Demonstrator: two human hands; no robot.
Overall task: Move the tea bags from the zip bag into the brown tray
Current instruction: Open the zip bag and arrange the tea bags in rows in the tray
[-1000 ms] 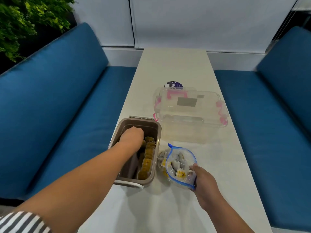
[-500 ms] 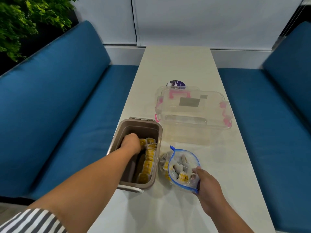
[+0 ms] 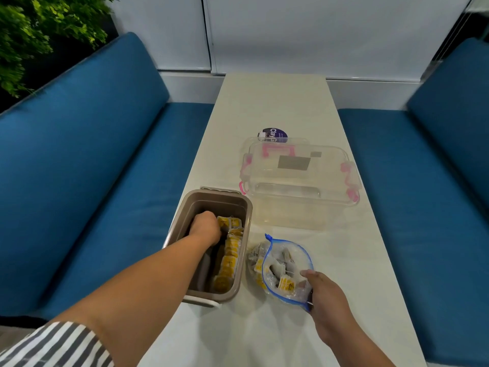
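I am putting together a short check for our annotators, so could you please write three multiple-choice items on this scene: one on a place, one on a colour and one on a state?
1. Where is the left hand?
A. inside the brown tray
B. inside the zip bag
C. raised in the air

2. What colour is the strip round the zip bag's mouth?
A. red
B. blue
C. green

3. In what state is the zip bag?
A. sealed and flat
B. open, gripped by the right hand
C. empty

Answers:
1 A: the hand sits between the tray's walls, beside the tea bags.
2 B: a blue strip rims the mouth.
3 B: the mouth gapes, with tea bags showing inside, and the fingers pinch its near edge.
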